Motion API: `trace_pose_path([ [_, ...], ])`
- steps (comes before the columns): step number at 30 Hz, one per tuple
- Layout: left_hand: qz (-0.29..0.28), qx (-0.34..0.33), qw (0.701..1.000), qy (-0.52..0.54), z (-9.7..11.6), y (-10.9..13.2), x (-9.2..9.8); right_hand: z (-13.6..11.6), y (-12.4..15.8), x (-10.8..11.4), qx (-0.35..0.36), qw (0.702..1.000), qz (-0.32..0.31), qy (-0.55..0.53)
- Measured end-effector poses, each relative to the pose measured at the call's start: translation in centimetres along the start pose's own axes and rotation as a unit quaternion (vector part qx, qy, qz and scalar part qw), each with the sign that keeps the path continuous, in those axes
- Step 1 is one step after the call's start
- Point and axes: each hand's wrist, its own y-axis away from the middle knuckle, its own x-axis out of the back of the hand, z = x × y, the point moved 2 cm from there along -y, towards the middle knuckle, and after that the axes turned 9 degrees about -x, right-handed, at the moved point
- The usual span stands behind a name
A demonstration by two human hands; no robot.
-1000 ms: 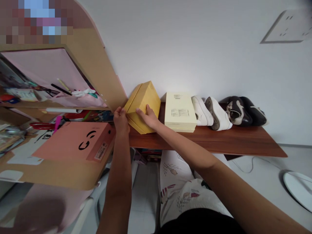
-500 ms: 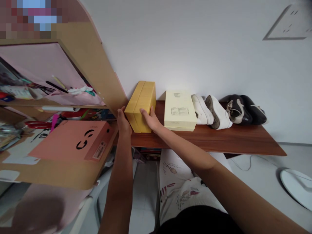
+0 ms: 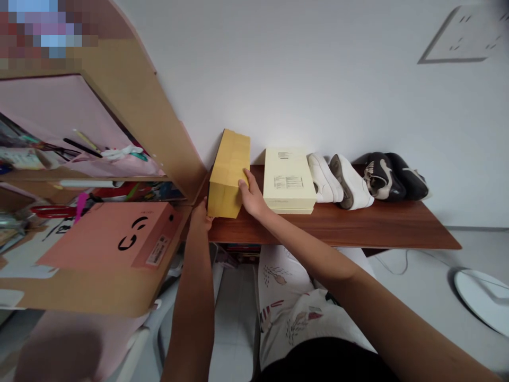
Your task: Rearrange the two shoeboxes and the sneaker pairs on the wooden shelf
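A yellow cardboard box (image 3: 228,167) stands tilted at the left end of the dark wooden board (image 3: 338,231). My right hand (image 3: 254,197) grips its right side, with the thumb on the near upper edge. Low at the box's near left corner is my left hand (image 3: 201,216), its fingers curled around the bottom and partly hidden by it. To the right, apart from my hands, a cream shoebox (image 3: 288,178) lies flat. Beside that box are a pair of white shoes (image 3: 350,183) and a pair of black shoes (image 3: 401,178).
A pink shoebox (image 3: 119,233) rests on the desk (image 3: 99,292) at left, under shelves crowded with pens and papers. The white wall (image 3: 298,79) rises behind the board, with a socket plate (image 3: 461,34) at upper right. A round white base (image 3: 481,300) stands on the floor.
The yellow box has tipped over toward the right. My left hand has slid down from its left side to the lower corner, while my right hand has stayed on the right side.
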Motion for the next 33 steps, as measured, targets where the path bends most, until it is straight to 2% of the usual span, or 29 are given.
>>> trace_pose_path([
  [4,0.102,-0.033,0.993,0.056,1.2,-0.9,1.8,1.3,-0.1,-0.2,-0.009,0.999,0.0,0.037],
  [8,0.142,-0.107,0.983,0.035,2.0,-1.9,2.9,1.8,0.2,-0.3,-0.046,0.997,-0.017,0.067],
  [12,0.152,-0.17,0.974,-0.007,2.2,-2.6,2.9,1.8,0.5,-0.2,-0.084,0.992,-0.04,0.082],
  [15,0.141,-0.197,0.969,-0.044,2.1,-2.9,2.5,2.3,0.6,-0.2,-0.1,0.992,-0.03,0.078],
  [27,0.106,-0.245,0.959,-0.095,1.7,-2.8,1.0,5.4,0.1,0.0,-0.127,0.991,-0.002,0.051],
  [33,0.118,-0.275,0.939,-0.168,1.7,-3.0,0.5,5.8,-0.6,0.0,-0.161,0.985,0.005,0.068],
])
